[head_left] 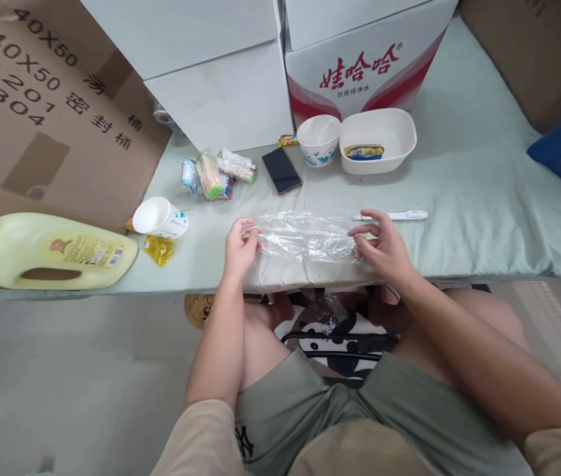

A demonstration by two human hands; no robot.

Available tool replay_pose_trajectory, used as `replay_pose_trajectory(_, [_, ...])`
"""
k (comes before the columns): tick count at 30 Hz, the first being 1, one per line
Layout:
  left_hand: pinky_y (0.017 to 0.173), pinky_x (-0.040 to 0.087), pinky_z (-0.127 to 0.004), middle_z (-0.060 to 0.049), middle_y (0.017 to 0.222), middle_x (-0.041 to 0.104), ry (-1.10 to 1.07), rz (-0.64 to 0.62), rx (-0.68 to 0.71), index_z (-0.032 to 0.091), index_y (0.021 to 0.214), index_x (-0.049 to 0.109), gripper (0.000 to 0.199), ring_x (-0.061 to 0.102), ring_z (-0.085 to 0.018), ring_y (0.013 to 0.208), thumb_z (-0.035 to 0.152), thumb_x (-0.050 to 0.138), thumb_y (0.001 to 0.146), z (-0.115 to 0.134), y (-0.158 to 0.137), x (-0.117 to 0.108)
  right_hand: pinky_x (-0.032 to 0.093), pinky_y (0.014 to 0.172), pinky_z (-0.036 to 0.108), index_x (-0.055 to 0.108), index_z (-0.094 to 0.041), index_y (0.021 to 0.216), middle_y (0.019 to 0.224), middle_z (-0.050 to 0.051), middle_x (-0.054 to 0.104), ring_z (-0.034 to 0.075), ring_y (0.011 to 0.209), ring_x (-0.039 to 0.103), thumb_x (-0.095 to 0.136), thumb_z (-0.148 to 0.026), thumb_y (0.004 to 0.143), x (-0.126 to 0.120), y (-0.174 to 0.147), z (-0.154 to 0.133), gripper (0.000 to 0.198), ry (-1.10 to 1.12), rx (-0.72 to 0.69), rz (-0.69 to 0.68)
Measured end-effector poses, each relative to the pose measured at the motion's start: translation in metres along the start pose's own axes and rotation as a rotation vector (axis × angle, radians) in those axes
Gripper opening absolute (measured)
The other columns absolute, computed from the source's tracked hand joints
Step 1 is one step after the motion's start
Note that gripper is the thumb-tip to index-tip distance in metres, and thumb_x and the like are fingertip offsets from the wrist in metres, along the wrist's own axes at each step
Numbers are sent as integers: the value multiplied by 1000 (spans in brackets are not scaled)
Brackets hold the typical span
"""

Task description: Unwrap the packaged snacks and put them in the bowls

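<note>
A crinkled clear plastic bag (305, 236) lies stretched sideways near the table's front edge. My left hand (241, 250) pinches its left end between thumb and fingers. At the opposite end, my right hand (384, 250) has its thumb and bent fingers on the plastic, the index finger lifted a little. Just beyond the right fingers is a thin white-handled tool (407, 216), its narrow tip partly hidden by that hand. A dark phone (282, 170) rests behind the bag.
Behind stand a paper cup (319, 141), a white bowl (378, 135) holding a gold-and-blue packet, and white boxes (221, 99). Plastic-wrapped stick bundles (210, 174) lie left of the phone. Farther left are another cup (160, 217), a yellow sachet (159, 250) and a pale yellow jug (57, 251).
</note>
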State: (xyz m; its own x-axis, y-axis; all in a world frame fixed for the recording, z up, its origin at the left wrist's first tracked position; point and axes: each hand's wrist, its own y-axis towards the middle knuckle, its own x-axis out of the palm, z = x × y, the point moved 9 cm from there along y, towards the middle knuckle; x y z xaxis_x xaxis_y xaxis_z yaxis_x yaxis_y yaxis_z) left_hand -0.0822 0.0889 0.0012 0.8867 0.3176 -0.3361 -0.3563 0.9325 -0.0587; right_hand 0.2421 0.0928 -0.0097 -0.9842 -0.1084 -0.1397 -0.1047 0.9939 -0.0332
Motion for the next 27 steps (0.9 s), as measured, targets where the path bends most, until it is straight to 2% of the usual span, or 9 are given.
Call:
replay_pose_trajectory(4, [49,44,-21,-1,100,69,211,42,104,24,111,56,24,56,-6,46,27,59,87,6,-1,-2,42,41,28,49,-25,129,105,7,72,9,44,50,65,-40,86,-12,-3,5,49,-67,57,88])
replay_pose_trajectory(6, [51,45,-23,0,98,69,277,54,106,24,113,56,27,55,-6,45,27,62,86,9,-2,-3,43,44,29,46,-25,137,110,9,73,10,47,50,66,-42,85,-14,-5,3,57,-95,43,98])
replay_pose_trajectory(8, [53,45,-24,0,96,68,307,66,66,25,114,55,32,55,-7,45,28,66,85,8,-1,-4,46,51,31,46,-24,140,104,8,75,12,51,52,67,-41,84,-12,-7,0,62,-165,23,77])
replay_pose_trajectory(11, [57,45,-26,1,93,67,329,93,35,25,114,55,34,53,-8,46,30,68,84,7,0,-7,50,64,35,57,-22,126,80,4,73,17,58,57,64,-37,86,-6,-8,-4,44,-300,10,34])
replay_pose_trajectory(14, [58,43,-25,2,88,64,312,95,68,25,112,56,31,53,-9,49,31,68,84,5,3,-6,49,70,36,61,-22,114,73,2,70,18,63,60,58,-37,89,-7,-6,-6,29,-340,-21,72])
replay_pose_trajectory(18, [63,41,-25,1,82,62,372,126,122,25,105,58,23,54,-12,59,31,68,84,8,5,-6,46,70,36,62,-24,113,77,3,70,20,64,59,55,-38,90,-15,2,-6,28,-475,-60,150])
replay_pose_trajectory(21, [70,42,-28,0,82,63,459,165,128,24,101,59,18,54,-15,64,29,67,85,13,6,-5,45,74,40,64,-22,116,84,7,72,25,75,62,51,-37,92,-12,9,-7,30,-667,-123,154])
replay_pose_trajectory(24, [82,45,-33,-5,94,66,505,175,190,24,102,60,20,59,-21,82,24,67,84,18,9,1,45,85,47,65,-20,119,100,13,72,32,96,61,51,-33,92,-1,11,-15,33,-859,-265,160])
replay_pose_trajectory(27, [95,44,-39,-10,108,67,525,136,244,23,107,61,30,59,-28,105,18,70,80,15,14,10,44,90,51,63,-21,125,119,16,65,36,108,57,52,-30,91,6,8,-20,38,-967,-364,183])
